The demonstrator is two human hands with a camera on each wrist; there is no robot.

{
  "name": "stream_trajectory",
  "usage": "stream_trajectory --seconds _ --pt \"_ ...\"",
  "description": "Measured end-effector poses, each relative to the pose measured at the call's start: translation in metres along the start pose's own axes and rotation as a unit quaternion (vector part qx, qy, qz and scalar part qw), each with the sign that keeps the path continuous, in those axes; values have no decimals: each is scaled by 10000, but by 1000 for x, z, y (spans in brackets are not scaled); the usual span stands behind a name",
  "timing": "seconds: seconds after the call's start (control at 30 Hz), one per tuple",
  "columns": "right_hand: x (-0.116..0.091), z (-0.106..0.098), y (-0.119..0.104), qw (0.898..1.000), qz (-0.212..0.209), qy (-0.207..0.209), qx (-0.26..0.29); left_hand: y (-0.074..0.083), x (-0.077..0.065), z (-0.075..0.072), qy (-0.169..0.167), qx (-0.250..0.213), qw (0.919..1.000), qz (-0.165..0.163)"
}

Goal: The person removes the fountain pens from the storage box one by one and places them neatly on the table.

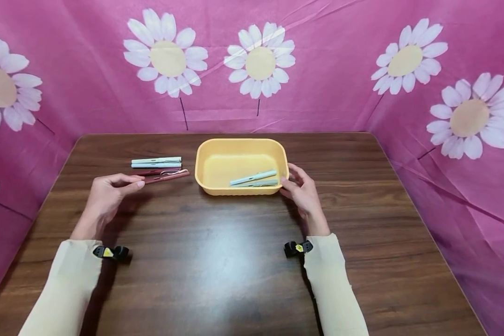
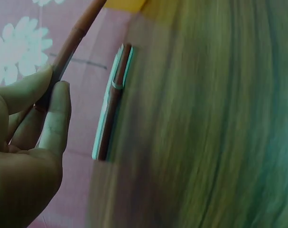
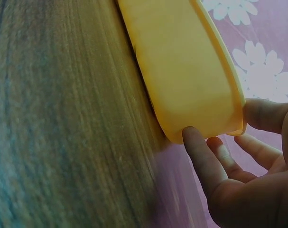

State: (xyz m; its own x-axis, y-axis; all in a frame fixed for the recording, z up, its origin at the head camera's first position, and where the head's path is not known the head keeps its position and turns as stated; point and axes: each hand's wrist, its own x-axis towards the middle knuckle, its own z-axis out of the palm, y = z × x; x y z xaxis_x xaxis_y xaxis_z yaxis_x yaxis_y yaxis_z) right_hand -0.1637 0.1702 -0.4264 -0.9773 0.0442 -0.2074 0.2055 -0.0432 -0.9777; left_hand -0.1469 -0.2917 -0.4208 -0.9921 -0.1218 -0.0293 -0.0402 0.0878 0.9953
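Note:
In the head view, my left hand [image 1: 109, 196] pinches a dark red pen [image 1: 168, 176] between thumb and fingers. The left wrist view shows this pen [image 2: 71, 45] raised off the table. Behind it lies another dark red pen [image 1: 153, 171], partly covered, beside a pair of pale blue pens [image 1: 156, 165]. My right hand [image 1: 304, 193] grips the right end of a yellow plastic bin [image 1: 241, 192], its thumb at the rim and the other fingers against the outer wall [image 3: 191, 71]. Inside the bin rest two light blue-green pens [image 1: 253, 178].
The bin stands near the back of a dark wood-grain table [image 1: 218, 280]. A pink cloth [image 1: 319, 70] with white daisies hangs behind the table and along both sides. Each wrist wears a small black camera.

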Motion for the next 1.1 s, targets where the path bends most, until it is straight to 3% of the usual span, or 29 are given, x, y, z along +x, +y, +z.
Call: stream_trajectory --seconds 0.37,0.67,0.97,1.1 --pt "-1 -2 -1 10000 -30 -25 25 -12 18 -17 -238 826 9963 -85" --pt "-1 0 -1 10000 -7 -26 -68 -19 25 -24 -271 1624 9860 -251" --pt "0 -2 -1 10000 9 23 -65 -20 31 -23 -299 2157 9759 -117" --pt "1 0 -2 10000 16 -21 -52 -18 30 -24 -210 2518 9675 34"
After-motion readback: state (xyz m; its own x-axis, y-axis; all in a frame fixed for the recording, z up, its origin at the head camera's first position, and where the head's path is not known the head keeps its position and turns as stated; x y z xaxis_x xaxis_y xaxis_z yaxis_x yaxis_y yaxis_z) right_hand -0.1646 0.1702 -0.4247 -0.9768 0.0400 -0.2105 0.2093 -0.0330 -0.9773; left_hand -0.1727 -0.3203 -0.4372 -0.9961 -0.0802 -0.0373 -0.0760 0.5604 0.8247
